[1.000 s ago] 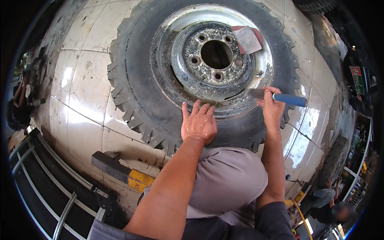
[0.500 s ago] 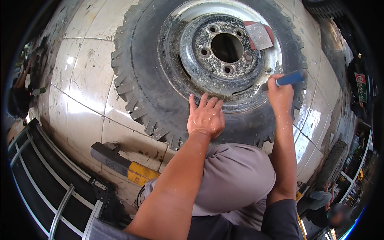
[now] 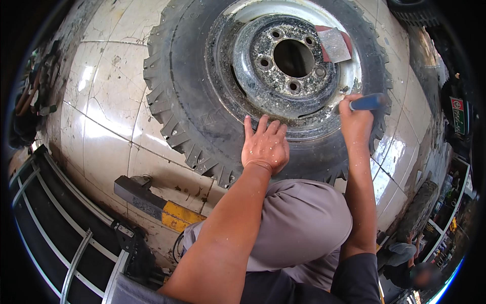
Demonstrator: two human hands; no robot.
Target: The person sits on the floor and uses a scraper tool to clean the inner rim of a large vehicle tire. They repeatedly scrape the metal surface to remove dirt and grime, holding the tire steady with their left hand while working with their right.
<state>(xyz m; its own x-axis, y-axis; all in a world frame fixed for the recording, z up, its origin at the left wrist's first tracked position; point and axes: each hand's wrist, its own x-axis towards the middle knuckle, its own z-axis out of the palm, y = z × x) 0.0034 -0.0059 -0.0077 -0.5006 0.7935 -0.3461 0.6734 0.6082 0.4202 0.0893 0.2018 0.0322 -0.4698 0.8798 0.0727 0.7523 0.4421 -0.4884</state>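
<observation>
A person's left hand (image 3: pixel 266 147) rests, fingers loosely spread, on the near sidewall of a tire (image 3: pixel 190 93) mounted on a worn steel rim (image 3: pixel 251 90), lying on a tiled floor (image 3: pixel 96 167). Near right, the right hand (image 3: pixel 357 120) grips a blue-handled scraper (image 3: pixel 368 102), its tip blurred. Far right, a grey sheet (image 3: pixel 335 45) overlaps a red one on the rim.

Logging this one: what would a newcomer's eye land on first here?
The big black tyre lying on the tiled floor, upper middle, with a worn, speckled metal wheel inside it. Next, the blue-handled tool in the right hand at the wheel's lower right; the left hand lies spread at its near edge.
</observation>
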